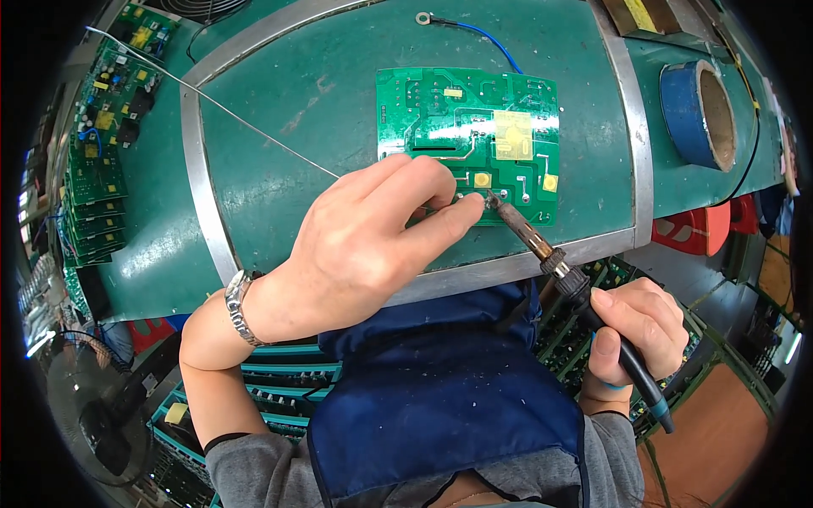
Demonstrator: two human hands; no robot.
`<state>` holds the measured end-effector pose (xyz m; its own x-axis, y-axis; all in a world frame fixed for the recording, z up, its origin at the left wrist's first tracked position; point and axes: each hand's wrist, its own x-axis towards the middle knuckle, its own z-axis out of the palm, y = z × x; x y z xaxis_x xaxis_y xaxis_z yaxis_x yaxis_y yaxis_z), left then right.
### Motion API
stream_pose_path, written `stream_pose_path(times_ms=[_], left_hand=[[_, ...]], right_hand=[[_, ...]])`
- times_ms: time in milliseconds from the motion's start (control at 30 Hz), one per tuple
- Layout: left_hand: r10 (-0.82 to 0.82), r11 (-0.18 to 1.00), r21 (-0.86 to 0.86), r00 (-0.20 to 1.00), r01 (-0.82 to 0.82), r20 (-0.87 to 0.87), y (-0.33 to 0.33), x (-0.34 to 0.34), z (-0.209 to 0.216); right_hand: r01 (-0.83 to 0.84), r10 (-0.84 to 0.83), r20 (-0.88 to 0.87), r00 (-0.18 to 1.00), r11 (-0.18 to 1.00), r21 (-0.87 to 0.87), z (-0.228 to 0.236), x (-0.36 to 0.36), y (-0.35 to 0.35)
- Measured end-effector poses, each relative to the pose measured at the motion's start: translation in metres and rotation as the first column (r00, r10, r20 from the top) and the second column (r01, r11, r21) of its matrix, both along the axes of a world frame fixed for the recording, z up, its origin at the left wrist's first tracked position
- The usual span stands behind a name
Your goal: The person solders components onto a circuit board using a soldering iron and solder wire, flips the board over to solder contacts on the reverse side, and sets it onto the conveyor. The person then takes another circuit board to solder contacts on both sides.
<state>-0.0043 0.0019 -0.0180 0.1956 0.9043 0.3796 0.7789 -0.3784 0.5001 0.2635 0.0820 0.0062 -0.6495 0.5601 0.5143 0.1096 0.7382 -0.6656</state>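
Observation:
A green circuit board with yellow tape patches lies on the green bench top. My right hand is closed around the dark handle of a soldering iron. The iron's tip meets the board's near edge, right by my left fingertips. My left hand, with a metal watch on its wrist, reaches over the board's near left part, thumb and fingers pinched together. A thin silvery solder wire runs from the upper left into this hand; its end is hidden by the fingers. A blue lead with a ring terminal sticks out beyond the far edge.
Stacked circuit boards stand at the left. A blue tape roll sits at the right, beside a dark cable. Metal strips frame the work area. More boards are racked below the bench, near a fan at the lower left.

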Motion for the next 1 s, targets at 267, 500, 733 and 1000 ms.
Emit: stream_pose_path(times_ms=[267, 500, 733, 1000], left_hand=[[-0.017, 0.999, -0.027, 1.000, 0.017, 0.007, 0.002, 0.001, 0.003], [0.026, 0.999, 0.048, 0.995, -0.022, -0.093, 0.000, -0.004, 0.008], [-0.054, 0.994, -0.092, 0.991, 0.065, 0.119, -0.009, 0.014, 0.014], [0.054, 0.998, -0.044, 0.998, -0.052, 0.044, 0.007, 0.010, 0.004]], right_hand=[[-0.039, 0.039, 0.021, 0.999, 0.999, 0.031, 0.002, 0.002, 0.002], [-0.037, 0.031, 0.073, 0.997, 0.996, 0.077, 0.008, 0.001, 0.000], [0.009, -0.010, 0.016, 1.000, 0.999, 0.050, 0.006, 0.005, 0.000], [0.041, -0.041, -0.009, 0.999, 0.999, 0.028, -0.002, 0.005, 0.001]])
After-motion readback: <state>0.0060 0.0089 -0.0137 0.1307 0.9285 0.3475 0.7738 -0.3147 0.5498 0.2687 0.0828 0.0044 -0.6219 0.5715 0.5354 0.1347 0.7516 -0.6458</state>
